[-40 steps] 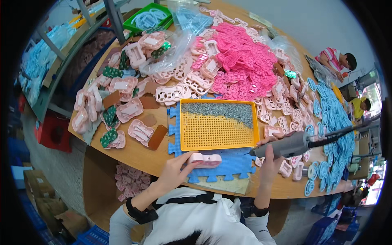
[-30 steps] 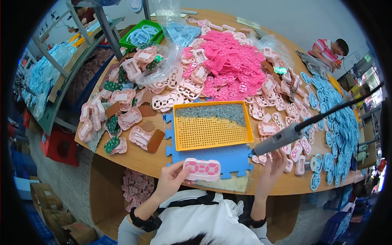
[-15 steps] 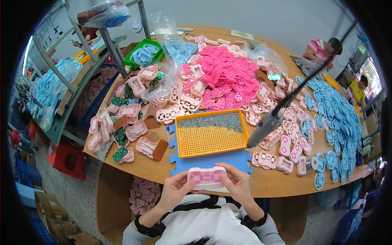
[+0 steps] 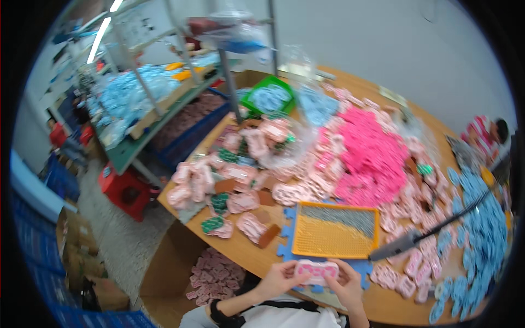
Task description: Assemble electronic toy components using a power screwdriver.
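Between my two hands is a light pink, controller-shaped plastic piece (image 4: 316, 273) with darker pink button shapes on its face. My left hand (image 4: 281, 280) grips its left end, thumb on the face. My right hand (image 4: 345, 282) holds the right end the same way. Just beyond them sits a yellow tray (image 4: 296, 240) with a dotted grid and small grey parts, resting on a blue foam mat (image 4: 285, 250). A grey electric screwdriver (image 4: 395, 247) hangs at the tray's right corner, apart from my hands.
Bright pink button sheets (image 4: 367, 158) are heaped behind the tray. Pink shells and green circuit boards (image 4: 219, 203) lie to the left, light blue ring-like parts (image 4: 481, 235) to the right. A cardboard box (image 4: 169, 273) of pink pieces stands below the table's left edge. A red stool (image 4: 123, 191) is farther left.
The view has swung to the left and tilted, so the table appears shifted right and lower. Both hands keep hold of the pink piece.
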`<state>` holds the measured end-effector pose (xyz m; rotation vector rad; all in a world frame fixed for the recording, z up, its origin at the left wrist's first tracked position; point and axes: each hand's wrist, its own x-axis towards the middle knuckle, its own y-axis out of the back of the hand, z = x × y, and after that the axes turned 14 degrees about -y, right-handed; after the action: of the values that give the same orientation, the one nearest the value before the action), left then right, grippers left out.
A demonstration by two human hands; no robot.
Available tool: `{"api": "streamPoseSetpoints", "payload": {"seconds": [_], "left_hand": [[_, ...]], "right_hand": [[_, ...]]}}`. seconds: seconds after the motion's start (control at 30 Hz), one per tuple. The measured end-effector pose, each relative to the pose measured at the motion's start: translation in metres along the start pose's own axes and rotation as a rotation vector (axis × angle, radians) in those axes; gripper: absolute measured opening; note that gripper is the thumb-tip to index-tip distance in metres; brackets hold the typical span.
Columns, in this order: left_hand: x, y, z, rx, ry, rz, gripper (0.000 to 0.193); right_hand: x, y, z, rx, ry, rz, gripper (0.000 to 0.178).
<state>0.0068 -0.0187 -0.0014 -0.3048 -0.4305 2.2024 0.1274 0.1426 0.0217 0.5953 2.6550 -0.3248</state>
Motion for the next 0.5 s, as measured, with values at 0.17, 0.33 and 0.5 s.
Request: {"api": "streamPoseSetpoints", "payload": {"seconds": [0.17,0.33,0.5], "left_hand": [[0.004,0.002,0.006,0.039,0.069,0.030,0.030],[0.004,0.002,-0.005,0.097,0.062,-0.038,0.036],[-0.001,0.000,0.006,0.240,-0.025,0.113,0.027]], "right_hand": [[0.010,-0.012,0.004,-0.056,0.040,0.021,0.038],[0.027,0.005,0.024,-0.179,0.017,0.073,0.030],[0.038,0.000,0.017,-0.215,-0.030,0.020,0.023]]}}
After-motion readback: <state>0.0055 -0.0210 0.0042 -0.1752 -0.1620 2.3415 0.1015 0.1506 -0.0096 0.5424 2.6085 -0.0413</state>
